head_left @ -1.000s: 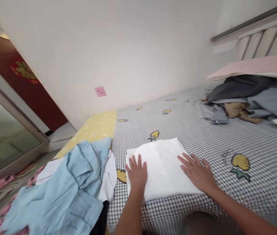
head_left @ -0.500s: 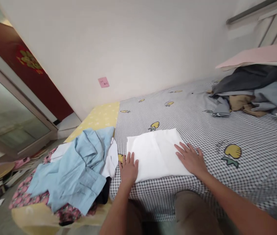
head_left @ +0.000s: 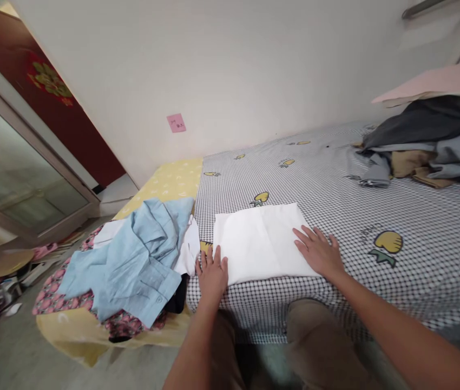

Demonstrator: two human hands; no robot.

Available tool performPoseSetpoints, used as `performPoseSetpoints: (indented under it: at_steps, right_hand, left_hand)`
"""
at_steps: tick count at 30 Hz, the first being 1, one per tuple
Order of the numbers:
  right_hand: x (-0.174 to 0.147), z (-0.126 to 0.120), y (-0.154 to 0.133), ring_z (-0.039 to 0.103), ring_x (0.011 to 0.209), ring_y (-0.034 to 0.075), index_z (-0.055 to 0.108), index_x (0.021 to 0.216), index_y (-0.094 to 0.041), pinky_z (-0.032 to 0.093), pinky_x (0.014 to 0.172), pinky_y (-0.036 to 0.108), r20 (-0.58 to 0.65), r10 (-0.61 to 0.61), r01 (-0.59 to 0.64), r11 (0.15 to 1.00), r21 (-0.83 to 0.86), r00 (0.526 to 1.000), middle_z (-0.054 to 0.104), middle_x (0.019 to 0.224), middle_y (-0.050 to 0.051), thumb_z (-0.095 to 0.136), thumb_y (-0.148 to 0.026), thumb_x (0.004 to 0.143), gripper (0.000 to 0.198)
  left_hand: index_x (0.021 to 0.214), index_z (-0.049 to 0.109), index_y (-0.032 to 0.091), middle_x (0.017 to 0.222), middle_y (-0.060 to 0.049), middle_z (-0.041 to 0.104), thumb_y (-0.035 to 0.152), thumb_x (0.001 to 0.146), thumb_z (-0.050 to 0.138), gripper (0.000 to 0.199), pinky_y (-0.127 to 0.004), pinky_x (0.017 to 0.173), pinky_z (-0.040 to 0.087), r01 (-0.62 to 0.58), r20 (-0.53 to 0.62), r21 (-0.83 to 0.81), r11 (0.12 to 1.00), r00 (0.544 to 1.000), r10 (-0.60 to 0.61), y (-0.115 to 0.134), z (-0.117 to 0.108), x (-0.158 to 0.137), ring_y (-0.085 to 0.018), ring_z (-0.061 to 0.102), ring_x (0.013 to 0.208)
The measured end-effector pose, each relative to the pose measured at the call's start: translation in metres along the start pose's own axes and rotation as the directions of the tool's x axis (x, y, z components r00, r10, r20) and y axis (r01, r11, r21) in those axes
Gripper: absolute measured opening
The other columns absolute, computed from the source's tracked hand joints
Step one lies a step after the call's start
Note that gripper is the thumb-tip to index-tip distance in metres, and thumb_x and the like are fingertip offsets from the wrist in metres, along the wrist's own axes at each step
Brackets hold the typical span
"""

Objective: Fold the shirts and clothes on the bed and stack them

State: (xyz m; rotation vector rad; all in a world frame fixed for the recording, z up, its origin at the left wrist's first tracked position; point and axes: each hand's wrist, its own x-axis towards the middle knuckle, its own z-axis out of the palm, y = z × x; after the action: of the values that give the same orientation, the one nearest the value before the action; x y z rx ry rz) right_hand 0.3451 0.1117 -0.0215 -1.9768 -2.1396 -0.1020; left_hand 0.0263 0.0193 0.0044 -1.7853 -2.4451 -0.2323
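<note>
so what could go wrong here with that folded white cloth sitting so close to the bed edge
The folded white cloth lies near the front edge of the checked bedsheet, so a careless push could slide it off. The left hand rests at its left corner and the right hand flat on its right side; uneven pressure might skew the fold. The light blue shirt heaped just left could get dragged along or tangle with it.

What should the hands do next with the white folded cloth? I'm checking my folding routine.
Probably lift it aside. The white folded cloth already lies flat and squared on the checked sheet. The left hand sits at its left edge, the right hand flat on its right corner, and the blue shirt waits unfolded.
</note>
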Motion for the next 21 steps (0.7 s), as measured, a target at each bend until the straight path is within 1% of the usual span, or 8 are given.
performPoseSetpoints:
  at_steps: [6,9,14,21]
  right_hand:
    - [0.0004,0.0003,0.0004,0.035,0.148,0.031,0.045,0.154,-0.038,0.026,0.118,0.063,-0.005,-0.013,0.013,1.000,-0.018,1.000,0.045,0.162,-0.001,0.021,-0.047,0.104,0.056]
    - [0.0004,-0.0009,0.0000,0.036,0.148,0.030,0.047,0.153,-0.038,0.027,0.118,0.062,-0.004,-0.005,0.005,1.000,-0.017,1.000,0.046,0.161,-0.001,0.021,-0.046,0.105,0.056]
    - [0.0003,-0.0016,-0.0010,0.037,0.148,0.029,0.048,0.153,-0.039,0.027,0.118,0.061,-0.012,0.000,0.000,1.000,-0.012,1.000,0.046,0.161,-0.002,0.021,-0.047,0.105,0.055]
    - [0.0007,-0.0053,-0.0037,0.033,0.151,0.028,0.046,0.154,-0.038,0.025,0.120,0.061,0.031,0.018,-0.018,1.000,-0.014,0.999,0.042,0.163,-0.003,0.022,-0.047,0.105,0.055]
  left_hand:
    - [0.156,0.041,0.025,0.165,-0.007,0.038,0.042,0.105,0.032,0.055,-0.055,0.125,0.025,-0.005,-0.001,0.004,1.000,1.000,0.005,0.0008,0.0017,0.0013,-0.033,0.033,0.153]
    - [0.157,0.040,0.026,0.165,-0.007,0.038,0.043,0.104,0.032,0.055,-0.056,0.124,0.027,0.001,-0.004,0.005,1.000,1.000,-0.001,0.0008,0.0034,0.0015,-0.033,0.033,0.153]
    - [0.156,0.041,0.027,0.164,-0.007,0.039,0.044,0.104,0.033,0.055,-0.056,0.125,0.026,0.001,-0.008,0.007,1.000,1.000,-0.001,0.0006,0.0042,0.0017,-0.033,0.033,0.153]
    - [0.156,0.041,0.027,0.164,-0.007,0.039,0.043,0.104,0.034,0.055,-0.057,0.124,0.029,0.003,-0.002,-0.003,1.000,1.000,-0.003,0.0003,0.0045,0.0024,-0.034,0.034,0.152]
